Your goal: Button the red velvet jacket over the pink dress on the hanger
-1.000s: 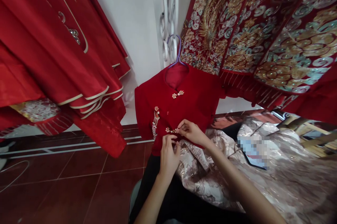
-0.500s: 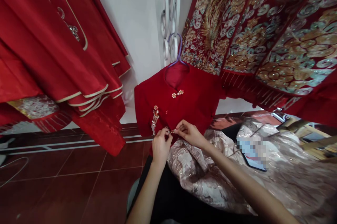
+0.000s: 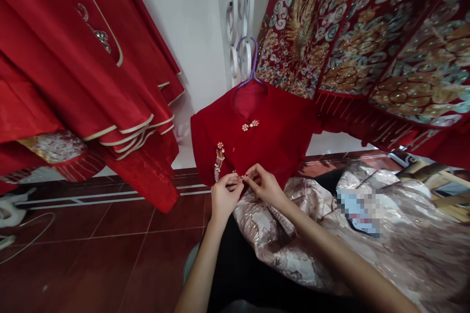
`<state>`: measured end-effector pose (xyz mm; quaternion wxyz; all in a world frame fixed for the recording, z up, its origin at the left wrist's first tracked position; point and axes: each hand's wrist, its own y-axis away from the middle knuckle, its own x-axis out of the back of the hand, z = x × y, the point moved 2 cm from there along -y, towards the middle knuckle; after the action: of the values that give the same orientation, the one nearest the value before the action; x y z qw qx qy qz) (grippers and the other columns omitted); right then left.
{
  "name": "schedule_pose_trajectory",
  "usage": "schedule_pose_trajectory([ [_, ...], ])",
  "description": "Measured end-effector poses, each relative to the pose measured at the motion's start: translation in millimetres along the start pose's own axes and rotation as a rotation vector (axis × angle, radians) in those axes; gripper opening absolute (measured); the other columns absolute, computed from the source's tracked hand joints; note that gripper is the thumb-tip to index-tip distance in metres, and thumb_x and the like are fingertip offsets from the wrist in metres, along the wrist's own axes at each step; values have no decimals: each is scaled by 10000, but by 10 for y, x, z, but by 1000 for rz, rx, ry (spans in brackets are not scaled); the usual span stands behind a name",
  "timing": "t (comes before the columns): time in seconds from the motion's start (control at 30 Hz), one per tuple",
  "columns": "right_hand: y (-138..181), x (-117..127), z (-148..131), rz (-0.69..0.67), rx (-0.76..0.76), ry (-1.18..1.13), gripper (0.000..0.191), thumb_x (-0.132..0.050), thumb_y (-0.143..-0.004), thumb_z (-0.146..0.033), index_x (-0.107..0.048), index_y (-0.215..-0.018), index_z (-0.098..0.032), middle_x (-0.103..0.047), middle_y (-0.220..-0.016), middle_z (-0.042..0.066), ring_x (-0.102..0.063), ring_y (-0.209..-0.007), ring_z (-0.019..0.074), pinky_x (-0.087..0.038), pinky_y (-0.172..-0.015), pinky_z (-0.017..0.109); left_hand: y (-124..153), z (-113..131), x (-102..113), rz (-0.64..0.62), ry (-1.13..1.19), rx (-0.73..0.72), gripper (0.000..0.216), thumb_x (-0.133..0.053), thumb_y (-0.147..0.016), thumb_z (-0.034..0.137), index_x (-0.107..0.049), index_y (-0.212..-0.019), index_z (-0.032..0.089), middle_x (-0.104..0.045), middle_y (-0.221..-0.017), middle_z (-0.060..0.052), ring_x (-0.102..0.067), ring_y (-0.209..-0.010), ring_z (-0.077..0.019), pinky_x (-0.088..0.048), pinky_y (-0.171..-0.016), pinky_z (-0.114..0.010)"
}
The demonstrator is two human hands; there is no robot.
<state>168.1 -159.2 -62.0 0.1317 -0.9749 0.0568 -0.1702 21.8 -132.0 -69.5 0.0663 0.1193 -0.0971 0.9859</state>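
Note:
A dark red top (image 3: pixel 275 132) hangs in front of me on a purple hanger (image 3: pixel 253 69). At its lower front, the fingertips of my left hand (image 3: pixel 224 198) and my right hand (image 3: pixel 267 188) meet, pinching a small beaded clasp (image 3: pixel 243 177) from either side. The fingers hide most of this clasp. A gold-and-pearl flower clasp (image 3: pixel 250 126) sits below the neckline. On the top's left side in view, a beaded brooch (image 3: pixel 219 154) dangles its strands just above my left hand.
Red garments with cream trim (image 3: pixel 135 127) hang at left. An embroidered, fringed garment (image 3: pixel 341 53) hangs at right. Shiny pinkish fabric (image 3: pixel 312 234) covers the lap area, with a partly blurred phone (image 3: pixel 358 215) on it. A white scrollwork stand (image 3: pixel 235 14) holds the hanger.
My hands have drawn closer together, and the fingers now cover more of the small clasp. The camera view has shifted slightly.

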Motion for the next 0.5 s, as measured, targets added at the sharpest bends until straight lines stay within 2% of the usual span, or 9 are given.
schedule_pose_trajectory([
  [0.17, 30, -21, -28, 37, 42, 51, 133, -558, -863, -322, -538, -886, -192, -630, -834, 22, -605, -714, 127, -483, -619, 237, 1, -40, 14, 10, 19, -2, 223, -664, -762, 312, -691, -911, 149, -729, -891, -92, -696, -798, -182, -565, -723, -291],
  [0.33, 26, -3, -29, 33, 56, 44, 126, -573, -854, -314, -553, -872, -191, -634, -828, 22, -613, -709, 128, -506, -654, 250, 13, -54, 17, -14, 15, -12, 195, -626, -788, 261, -695, -937, 157, -730, -940, -94, -698, -837, -182, -565, -744, -289],
  [0.5, 52, -35, -39, 89, 65, 30, 121, -569, -854, -301, -576, -892, -186, -646, -845, 33, -630, -728, 134, -528, -692, 261, 28, -25, 35, -5, -16, -27, 165, -642, -747, 192, -703, -895, 152, -728, -854, -73, -693, -759, -164, -565, -718, -278],
])
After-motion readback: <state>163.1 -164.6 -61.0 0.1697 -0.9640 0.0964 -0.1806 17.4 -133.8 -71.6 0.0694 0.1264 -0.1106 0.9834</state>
